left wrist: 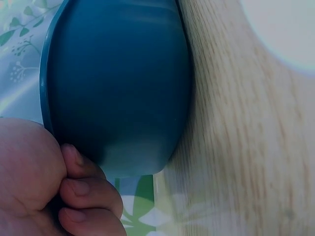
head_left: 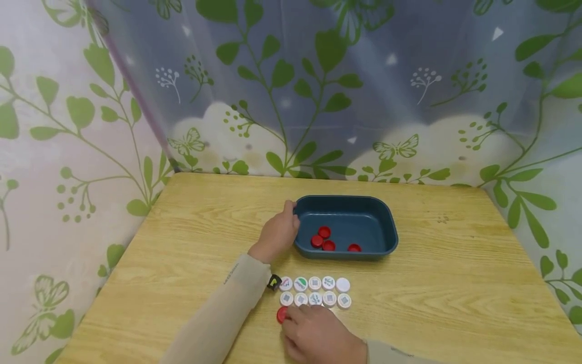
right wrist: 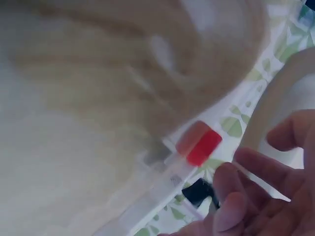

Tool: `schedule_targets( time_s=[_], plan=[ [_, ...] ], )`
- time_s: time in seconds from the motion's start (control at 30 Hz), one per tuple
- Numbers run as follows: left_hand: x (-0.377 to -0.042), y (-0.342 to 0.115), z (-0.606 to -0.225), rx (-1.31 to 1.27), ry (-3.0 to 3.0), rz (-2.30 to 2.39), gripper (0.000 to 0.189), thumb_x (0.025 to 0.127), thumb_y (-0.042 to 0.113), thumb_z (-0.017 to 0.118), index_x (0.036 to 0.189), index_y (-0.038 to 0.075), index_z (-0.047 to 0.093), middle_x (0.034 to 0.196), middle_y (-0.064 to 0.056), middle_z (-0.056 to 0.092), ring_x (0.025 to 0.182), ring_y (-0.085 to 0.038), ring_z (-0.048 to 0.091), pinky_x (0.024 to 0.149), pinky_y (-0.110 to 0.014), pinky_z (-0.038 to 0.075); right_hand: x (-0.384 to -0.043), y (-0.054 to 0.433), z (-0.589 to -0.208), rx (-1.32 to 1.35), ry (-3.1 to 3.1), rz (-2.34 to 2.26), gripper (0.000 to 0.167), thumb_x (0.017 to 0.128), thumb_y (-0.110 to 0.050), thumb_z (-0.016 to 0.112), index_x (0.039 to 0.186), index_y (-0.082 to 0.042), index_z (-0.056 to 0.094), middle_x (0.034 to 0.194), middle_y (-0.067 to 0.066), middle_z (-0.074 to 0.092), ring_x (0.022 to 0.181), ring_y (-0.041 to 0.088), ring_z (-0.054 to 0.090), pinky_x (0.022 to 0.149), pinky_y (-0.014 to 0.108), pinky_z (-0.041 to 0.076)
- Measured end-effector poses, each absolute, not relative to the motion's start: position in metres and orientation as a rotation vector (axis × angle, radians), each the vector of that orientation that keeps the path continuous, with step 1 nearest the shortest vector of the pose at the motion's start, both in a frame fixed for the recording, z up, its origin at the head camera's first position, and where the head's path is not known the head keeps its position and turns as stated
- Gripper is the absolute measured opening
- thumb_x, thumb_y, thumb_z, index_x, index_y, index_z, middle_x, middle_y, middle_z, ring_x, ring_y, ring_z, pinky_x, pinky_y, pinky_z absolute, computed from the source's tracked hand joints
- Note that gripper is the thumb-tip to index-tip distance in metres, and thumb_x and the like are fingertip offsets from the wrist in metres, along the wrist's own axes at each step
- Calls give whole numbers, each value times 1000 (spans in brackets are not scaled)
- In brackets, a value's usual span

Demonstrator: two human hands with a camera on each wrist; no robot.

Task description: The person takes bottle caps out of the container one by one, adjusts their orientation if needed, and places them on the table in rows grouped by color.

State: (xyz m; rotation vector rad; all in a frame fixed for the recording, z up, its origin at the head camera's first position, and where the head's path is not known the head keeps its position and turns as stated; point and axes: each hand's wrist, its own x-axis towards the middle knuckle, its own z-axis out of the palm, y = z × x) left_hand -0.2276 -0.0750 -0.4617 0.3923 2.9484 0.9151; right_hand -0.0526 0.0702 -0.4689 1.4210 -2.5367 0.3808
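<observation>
A dark blue plastic basin stands on the wooden table, with several red bottle caps on its floor. My left hand grips its left rim; in the left wrist view the curled fingers sit beside the basin's wall. Nearer me, white bottle caps with printed tops lie in two rows. One red cap lies below the left end of the front row. My right hand is beside it, fingers loosely bent; in the right wrist view they appear slightly apart from the red cap.
The wooden table spreads out on both sides of the basin. Behind it hangs a leaf-patterned cloth, with similar cloth at both sides. A black band piece on the left sleeve is close to the leftmost white caps.
</observation>
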Motion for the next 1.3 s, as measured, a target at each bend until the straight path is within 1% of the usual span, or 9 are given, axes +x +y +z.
schedule_targets(
  time_s=[0.17,0.37,0.53,0.6,0.7,0.77,0.97,1.07,1.3],
  plan=[
    [-227,-75,-464,408,2963,919,38,110,17,45,145,3,39,67,-4,54,57,-19,53,54,-31,42,-79,86,-447,1260,-2557,535,3,89,-20,73,90,-18,71,87,-9,58,73,4,51,64,18,47],
    [-226,-75,-466,453,3009,870,35,109,14,46,141,1,41,64,-5,54,54,-19,52,51,-33,40,-160,119,-409,994,-2730,365,15,92,-22,74,101,-10,72,86,-2,60,70,12,53,59,27,47],
    [-226,-74,-469,428,2984,886,35,109,14,46,142,2,41,64,-4,52,53,-19,51,51,-32,39,-217,132,-396,943,-3067,-93,35,96,-43,72,84,-10,69,65,1,59,56,16,58,57,36,52],
    [-226,-72,-471,429,2972,888,36,109,15,46,142,2,40,62,-3,51,52,-18,51,50,-31,39,-227,134,-392,863,-3257,-297,41,95,-50,70,80,-12,70,66,0,62,59,16,62,62,38,55],
    [-226,-70,-474,435,2979,866,36,109,15,46,142,2,40,62,-3,51,52,-17,50,49,-30,38,-234,136,-390,773,-3445,-588,36,91,-48,72,74,-17,72,74,-3,66,67,13,62,69,37,56],
    [-226,-69,-475,433,2986,864,36,109,16,46,142,2,40,62,-3,51,52,-17,50,49,-30,38,-234,139,-391,774,-3516,-642,26,89,-41,75,79,-16,72,84,-3,67,75,14,60,73,36,55],
    [-222,-66,-475,414,2973,876,36,108,15,48,141,3,41,62,-4,52,53,-19,50,51,-32,39,-233,152,-422,1075,-3483,-372,14,87,-19,80,91,-9,72,91,4,72,82,20,65,78,42,57],
    [-219,-65,-475,385,2947,879,38,109,16,47,143,3,40,63,-4,53,54,-19,51,52,-32,40,-226,157,-428,1191,-3411,-319,10,87,-10,80,90,-9,71,89,6,72,83,23,68,80,45,58],
    [-217,-64,-474,402,2974,860,38,109,16,47,144,3,40,64,-3,54,54,-18,52,52,-32,41,-216,167,-421,1276,-3241,-346,14,93,3,67,87,-9,69,88,9,72,85,29,71,81,45,58]
  ],
)
